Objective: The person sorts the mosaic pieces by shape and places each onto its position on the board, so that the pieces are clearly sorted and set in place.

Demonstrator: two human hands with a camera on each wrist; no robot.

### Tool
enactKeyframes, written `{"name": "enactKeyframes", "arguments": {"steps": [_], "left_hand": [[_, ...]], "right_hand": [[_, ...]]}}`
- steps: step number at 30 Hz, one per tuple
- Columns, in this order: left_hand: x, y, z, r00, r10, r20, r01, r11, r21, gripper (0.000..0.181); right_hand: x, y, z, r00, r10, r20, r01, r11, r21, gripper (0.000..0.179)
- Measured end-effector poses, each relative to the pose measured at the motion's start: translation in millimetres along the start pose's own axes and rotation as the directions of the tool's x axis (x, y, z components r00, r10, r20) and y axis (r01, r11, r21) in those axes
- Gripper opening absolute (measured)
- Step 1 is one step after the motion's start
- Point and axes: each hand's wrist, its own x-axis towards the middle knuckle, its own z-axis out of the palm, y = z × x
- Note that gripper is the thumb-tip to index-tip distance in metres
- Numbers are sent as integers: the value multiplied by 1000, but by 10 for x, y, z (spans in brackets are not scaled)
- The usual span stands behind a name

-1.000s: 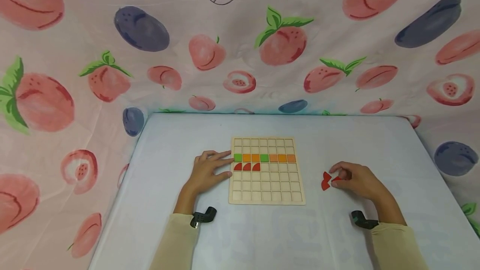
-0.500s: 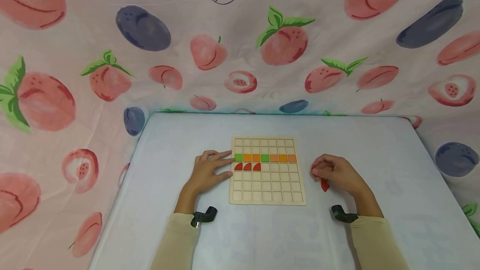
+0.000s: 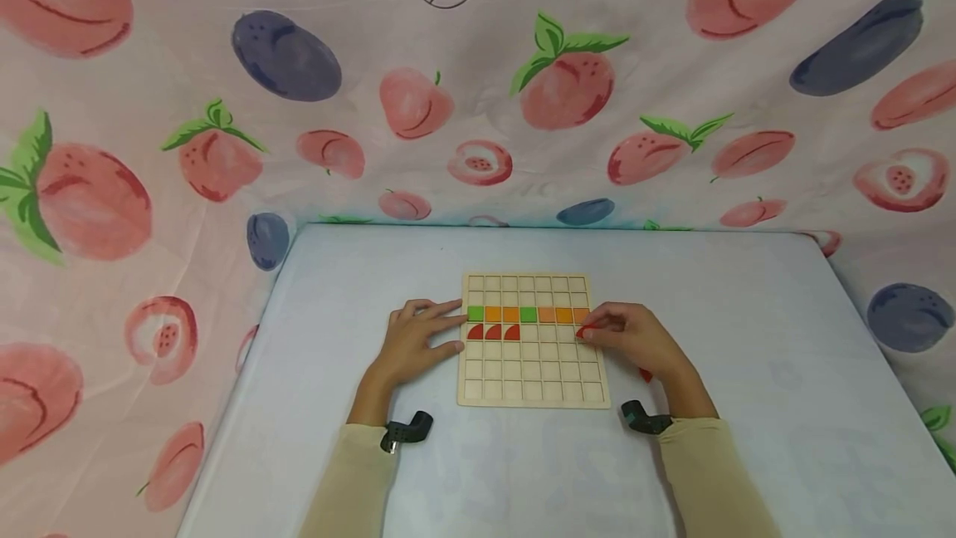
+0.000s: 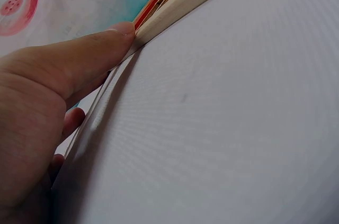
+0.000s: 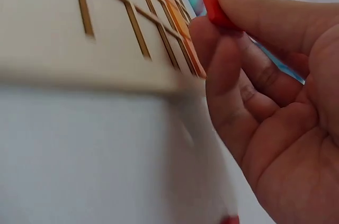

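A wooden grid board [image 3: 531,392] lies on the table. One row holds green and orange squares [image 3: 511,315]; below it, at the left end, sit three red quarter-circle pieces [image 3: 493,332]. My left hand [image 3: 407,347] rests at the board's left edge with fingers extended. In the left wrist view its thumb [image 4: 100,46] touches the board's side. Over the board's right edge, my right hand [image 3: 641,340] pinches a red piece [image 5: 213,6] between thumb and fingers. Another red piece [image 3: 646,374] lies on the table, partly hidden by this hand.
A white cloth [image 3: 358,264] covers the table. Behind it hangs a peach-print sheet [image 3: 478,48]. A black wrist device [image 3: 407,432] sits on the left wrist, and a second black device [image 3: 644,418] on the right.
My right hand has moved left from the loose red pieces to the board's right side, carrying one red piece. The left hand stays at the board's left edge.
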Motion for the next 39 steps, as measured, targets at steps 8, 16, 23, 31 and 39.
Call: {"name": "enactKeyframes", "arguments": {"steps": [8,16,23,31,39], "left_hand": [[3,4,5,1000,-1,2,1,1000,-4,49],[-3,18,1,1000,-1,3,1,1000,-4,49],[1,18,4,1000,1,-1,-1,1000,-7,49],[3,21,-4,1000,-3,1,3,1000,-4,49],[1,3,-2,1000,-7,6,7,1000,-6,49]], "right_hand": [[87,-141,210,1000,-5,27,3,999,42,25],[185,-199,380,999,-45,5,45,999,-10,22],[228,-236,514,999,-48,-5,48,999,14,18],[267,-216,568,998,-60,-17,61,997,50,20],[289,-192,587,999,-31,-7,32,995,97,20]]}}
